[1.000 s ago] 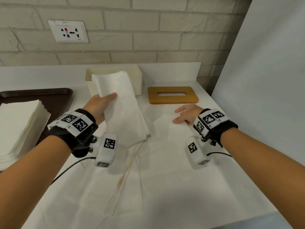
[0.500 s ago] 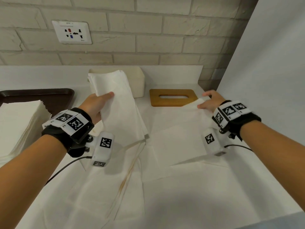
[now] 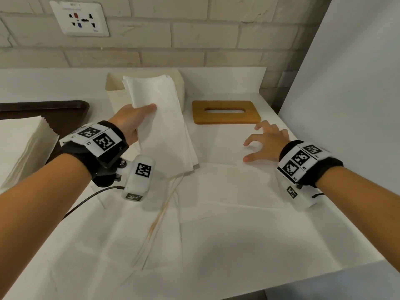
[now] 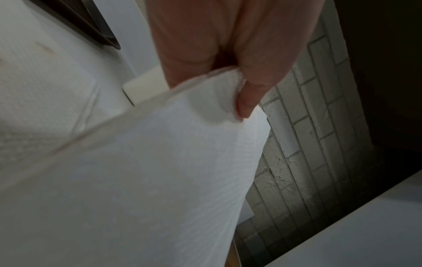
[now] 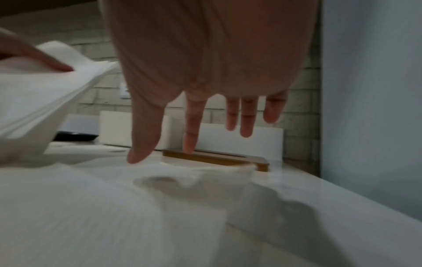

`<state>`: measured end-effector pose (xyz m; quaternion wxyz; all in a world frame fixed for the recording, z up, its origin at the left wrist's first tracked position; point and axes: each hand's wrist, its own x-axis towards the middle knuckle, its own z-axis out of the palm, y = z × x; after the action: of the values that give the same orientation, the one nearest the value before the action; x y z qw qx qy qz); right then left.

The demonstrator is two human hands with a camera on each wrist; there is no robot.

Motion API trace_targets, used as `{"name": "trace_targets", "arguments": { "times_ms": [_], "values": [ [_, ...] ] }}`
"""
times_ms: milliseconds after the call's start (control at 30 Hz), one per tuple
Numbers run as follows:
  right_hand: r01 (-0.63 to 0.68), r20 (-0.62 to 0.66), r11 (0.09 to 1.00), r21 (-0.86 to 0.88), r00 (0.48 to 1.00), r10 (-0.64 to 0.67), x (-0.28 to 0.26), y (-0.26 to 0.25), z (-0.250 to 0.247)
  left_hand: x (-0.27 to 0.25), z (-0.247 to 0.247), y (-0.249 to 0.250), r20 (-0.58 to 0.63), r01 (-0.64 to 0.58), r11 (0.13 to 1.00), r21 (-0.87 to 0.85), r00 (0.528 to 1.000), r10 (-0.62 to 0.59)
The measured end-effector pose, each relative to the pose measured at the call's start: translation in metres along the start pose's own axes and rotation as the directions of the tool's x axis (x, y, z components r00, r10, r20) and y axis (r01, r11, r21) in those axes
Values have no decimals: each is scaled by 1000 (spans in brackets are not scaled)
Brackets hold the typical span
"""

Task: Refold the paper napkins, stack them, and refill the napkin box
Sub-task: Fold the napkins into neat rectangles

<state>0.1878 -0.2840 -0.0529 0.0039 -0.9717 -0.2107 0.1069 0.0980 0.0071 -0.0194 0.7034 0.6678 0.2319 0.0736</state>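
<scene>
My left hand (image 3: 134, 120) grips a stack of folded white napkins (image 3: 164, 131), tilted up in front of the white napkin box (image 3: 180, 87). The left wrist view shows the thumb (image 4: 248, 97) pinching the stack's (image 4: 148, 180) edge. My right hand (image 3: 265, 141) is open with fingers spread, low over a flat folded napkin (image 3: 227, 182) on the counter. In the right wrist view the fingers (image 5: 191, 130) point down beside the wooden slotted lid (image 5: 217, 159), holding nothing. The lid (image 3: 226, 112) lies flat to the right of the box.
A dark tray (image 3: 54, 109) at the left carries a tall pile of napkins (image 3: 19, 148). Unfolded napkins (image 3: 194, 245) cover the near counter. A white panel (image 3: 346, 105) rises along the right edge, and a brick wall with a socket (image 3: 79, 18) stands behind.
My right hand reached to the napkin's far right corner, then let it go and drew back, open. The left hand kept hold of its stack.
</scene>
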Motion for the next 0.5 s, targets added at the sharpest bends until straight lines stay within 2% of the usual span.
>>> {"name": "trace_targets", "arguments": {
  "times_ms": [133, 267, 400, 500],
  "values": [
    [164, 73, 982, 92, 982, -171, 1, -26, 10, 0, 7, -3, 4, 4, 1000, 25, 1000, -4],
    [151, 68, 974, 168, 984, -165, 10, -39, 24, -3, 14, -5, -3, 10, 1000, 25, 1000, -9],
    [216, 36, 963, 159, 974, -225, 10, -43, 29, -7, 17, -8, -11, 10, 1000, 16, 1000, -10],
    [210, 23, 961, 179, 976, -217, 11, -44, 24, -6, 16, -3, -7, 23, 1000, 12, 1000, -23]
  ]
}}
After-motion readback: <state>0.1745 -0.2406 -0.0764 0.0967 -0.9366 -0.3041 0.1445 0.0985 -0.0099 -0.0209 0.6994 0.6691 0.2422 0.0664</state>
